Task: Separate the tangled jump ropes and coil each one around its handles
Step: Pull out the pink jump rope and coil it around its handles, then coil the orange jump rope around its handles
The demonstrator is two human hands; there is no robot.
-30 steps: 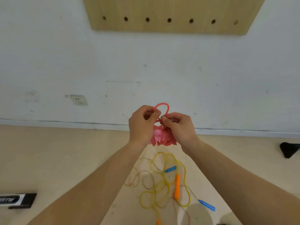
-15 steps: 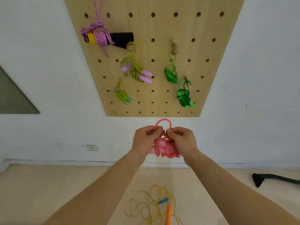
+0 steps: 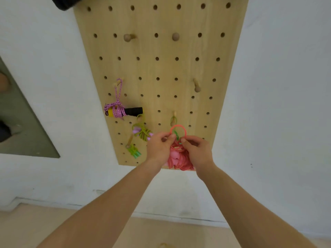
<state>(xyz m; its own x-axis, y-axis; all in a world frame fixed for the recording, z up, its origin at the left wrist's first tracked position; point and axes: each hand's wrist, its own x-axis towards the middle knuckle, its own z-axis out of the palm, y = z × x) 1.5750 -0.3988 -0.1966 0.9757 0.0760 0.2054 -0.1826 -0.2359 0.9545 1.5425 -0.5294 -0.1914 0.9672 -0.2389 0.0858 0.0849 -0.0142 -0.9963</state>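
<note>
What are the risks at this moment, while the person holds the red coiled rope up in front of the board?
Both the left hand and right hand pinch only the small loop of the red rope; the coil could slip and unwind. The loop overlaps a green rope hanging behind, so it might snag.

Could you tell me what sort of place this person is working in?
Probably a plain indoor room set up for storing gear, perhaps a sports or activity room. A wooden pegboard hangs on the white wall, coiled jump ropes such as the purple rope hang from its pegs, and both hands hold a coiled red rope.
</note>
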